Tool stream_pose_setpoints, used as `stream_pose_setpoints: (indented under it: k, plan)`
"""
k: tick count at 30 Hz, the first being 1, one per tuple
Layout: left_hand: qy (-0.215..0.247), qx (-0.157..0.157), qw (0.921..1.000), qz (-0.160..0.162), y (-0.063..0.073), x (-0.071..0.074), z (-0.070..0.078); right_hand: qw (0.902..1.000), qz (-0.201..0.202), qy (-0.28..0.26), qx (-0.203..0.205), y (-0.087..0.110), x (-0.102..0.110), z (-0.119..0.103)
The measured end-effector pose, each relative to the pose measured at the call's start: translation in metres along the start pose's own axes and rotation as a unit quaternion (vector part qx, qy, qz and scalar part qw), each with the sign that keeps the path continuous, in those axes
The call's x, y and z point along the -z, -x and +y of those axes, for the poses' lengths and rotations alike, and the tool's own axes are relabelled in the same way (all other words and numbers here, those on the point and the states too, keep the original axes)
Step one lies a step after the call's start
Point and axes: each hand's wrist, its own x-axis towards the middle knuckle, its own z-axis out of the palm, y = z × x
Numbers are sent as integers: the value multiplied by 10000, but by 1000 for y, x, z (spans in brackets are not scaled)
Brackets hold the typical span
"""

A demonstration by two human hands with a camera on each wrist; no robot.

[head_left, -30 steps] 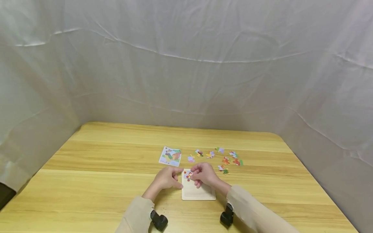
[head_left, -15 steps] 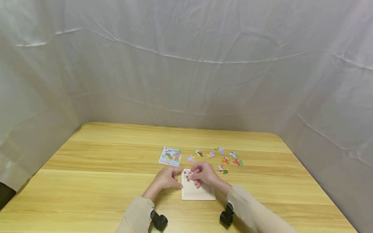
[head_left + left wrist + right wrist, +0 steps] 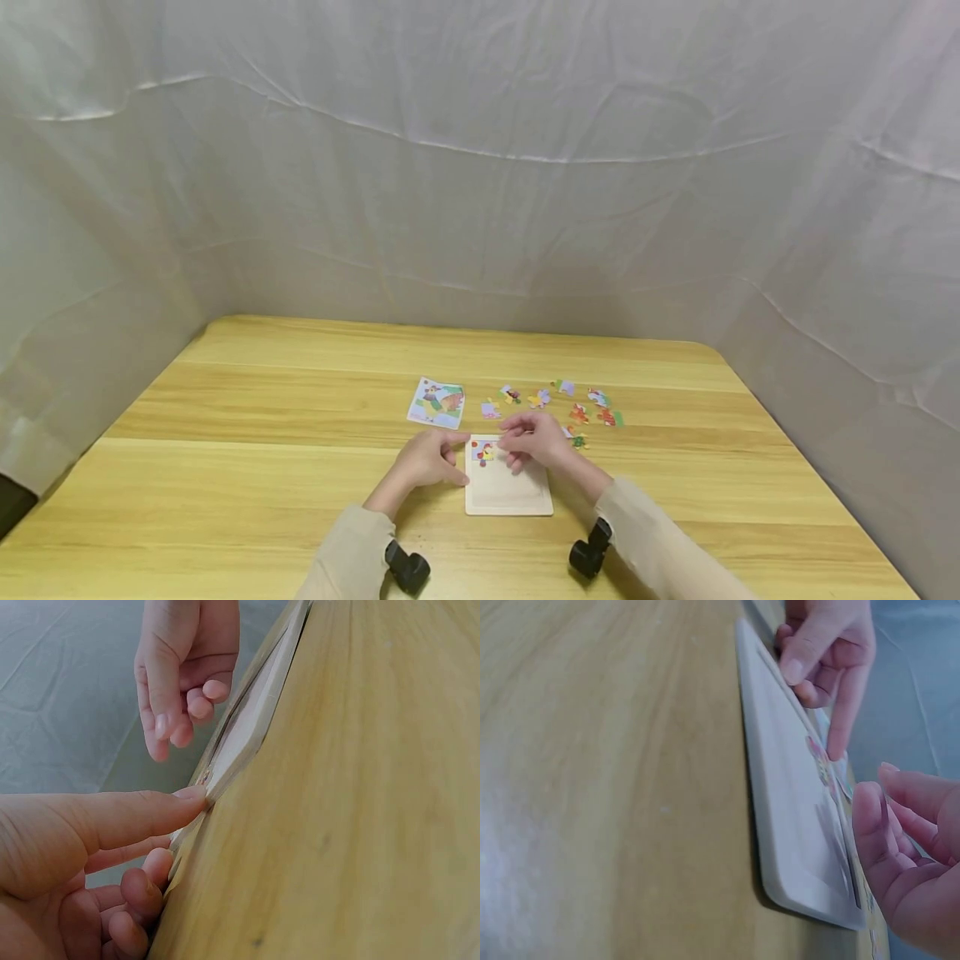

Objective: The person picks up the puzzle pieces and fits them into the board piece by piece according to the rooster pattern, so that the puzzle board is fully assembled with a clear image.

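Observation:
On the table a pale wooden puzzle tray [image 3: 510, 493] lies flat, with joined puzzle pieces [image 3: 483, 451] in its far left corner. My left hand [image 3: 427, 459] is at the tray's left side, index finger and thumb stretched apart along the edge. In the left wrist view its thumb [image 3: 154, 811] touches the tray's rim, the other fingers bent below. Over the tray's far right part hovers my right hand [image 3: 538, 442], thumb and fingertips bent loosely; in the right wrist view a gap shows between them, with nothing held.
Behind the tray lie several loose puzzle pieces, among them a red and green one [image 3: 611, 417] and a purple and yellow one [image 3: 539, 399]. A picture card [image 3: 437, 403] lies at back left. Grey cloth [image 3: 480, 208] hangs behind the wooden table [image 3: 262, 500].
My right hand has let go of the piece at the tray's far left corner and moved slightly right, uncovering its yellow part. The left hand stays at the tray's edge.

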Motion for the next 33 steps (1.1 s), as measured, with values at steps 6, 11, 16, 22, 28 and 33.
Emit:
stream_pose_setpoints:
  k: [6,11,16,22,28,33]
  plan:
    - [32,32,10000,6,1,0,1,9999,127,49,64,4,11,-2]
    - [26,48,10000,12,0,-1,1,9996,265,-5,62,5,24,0]
    - [18,61,10000,18,0,0,2,9990,344,-51,268,7,40,5]
    - [29,-2,10000,-1,0,-1,0,9979,610,-41,217,11,60,9]
    - [-3,-24,10000,-9,-1,-1,-1,9942,1022,203,251,12,80,12]
    - [0,-18,10000,-16,-1,-1,0,9923,1189,235,240,12,95,12]
